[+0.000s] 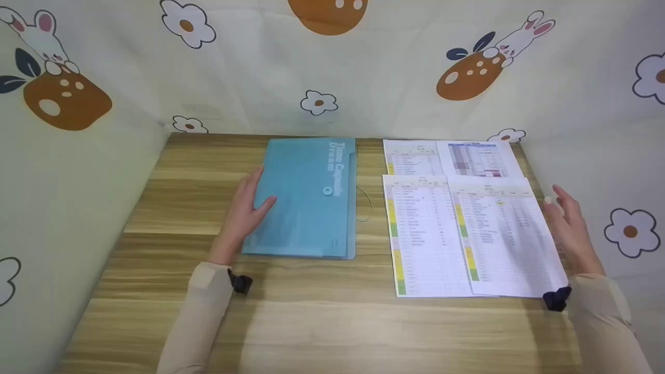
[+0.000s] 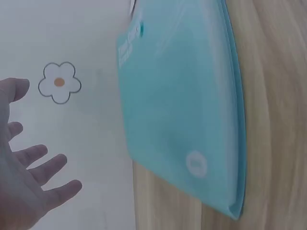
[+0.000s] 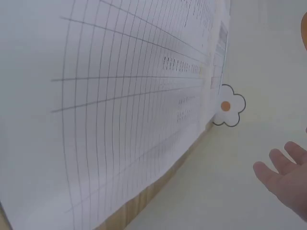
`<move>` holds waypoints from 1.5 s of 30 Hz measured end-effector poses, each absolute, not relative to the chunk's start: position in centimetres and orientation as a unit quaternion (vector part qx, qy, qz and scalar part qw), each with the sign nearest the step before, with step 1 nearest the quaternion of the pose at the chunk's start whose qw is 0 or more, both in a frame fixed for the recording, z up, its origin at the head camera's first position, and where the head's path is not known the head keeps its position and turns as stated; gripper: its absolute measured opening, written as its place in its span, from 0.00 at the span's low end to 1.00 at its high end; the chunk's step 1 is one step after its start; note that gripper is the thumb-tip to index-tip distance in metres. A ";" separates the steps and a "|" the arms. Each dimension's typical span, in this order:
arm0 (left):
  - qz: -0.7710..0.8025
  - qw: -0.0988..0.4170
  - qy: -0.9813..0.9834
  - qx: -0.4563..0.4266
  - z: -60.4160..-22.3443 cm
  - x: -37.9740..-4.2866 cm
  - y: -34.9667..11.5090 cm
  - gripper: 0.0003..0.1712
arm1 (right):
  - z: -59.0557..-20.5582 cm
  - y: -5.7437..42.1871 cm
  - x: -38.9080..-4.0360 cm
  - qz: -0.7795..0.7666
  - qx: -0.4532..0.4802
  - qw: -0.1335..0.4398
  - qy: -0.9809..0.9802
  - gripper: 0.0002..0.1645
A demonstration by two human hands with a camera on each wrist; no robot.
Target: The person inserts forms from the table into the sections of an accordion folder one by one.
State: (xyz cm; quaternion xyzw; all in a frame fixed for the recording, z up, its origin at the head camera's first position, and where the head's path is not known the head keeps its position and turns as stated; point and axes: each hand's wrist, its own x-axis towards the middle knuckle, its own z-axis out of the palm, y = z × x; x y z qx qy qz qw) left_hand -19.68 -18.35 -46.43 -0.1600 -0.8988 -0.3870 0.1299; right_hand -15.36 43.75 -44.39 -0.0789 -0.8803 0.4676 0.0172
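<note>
A translucent blue document folder (image 1: 301,208) lies flat on the table, with a round button and a thin string at its right side. By its left edge is my left hand (image 1: 247,213), fingers extended and thumb over the folder's edge; in the left wrist view the hand (image 2: 33,177) holds nothing. Several printed sheets (image 1: 426,259) with table grids overlap to the right of the folder. My right hand (image 1: 571,228) is beside their right edge, fingers loosely spread and holding nothing. The right wrist view shows the sheets (image 3: 134,96) close up, with the fingers apart from them.
The wood-grain table (image 1: 322,332) runs under everything. A pale curtain (image 1: 249,67) printed with flowers and rabbits rises along the back and both sides, close to the right hand. Dark wrist cameras are strapped to both wrists.
</note>
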 end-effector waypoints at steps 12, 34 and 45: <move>-0.401 0.073 -0.895 -0.180 -46.6 -19.7 -16.0 0.37 | -49.2 45.5 -16.8 0.549 -0.092 -0.015 -0.830 0.39; -0.336 -0.031 -0.926 -0.168 -47.0 -20.9 -12.5 0.35 | -47.9 33.2 -18.3 0.655 0.006 -0.122 -0.746 0.35; -0.310 -0.041 -0.938 -0.152 -47.2 -22.0 -12.4 0.34 | -47.5 26.8 -19.8 0.631 0.035 -0.160 -0.758 0.32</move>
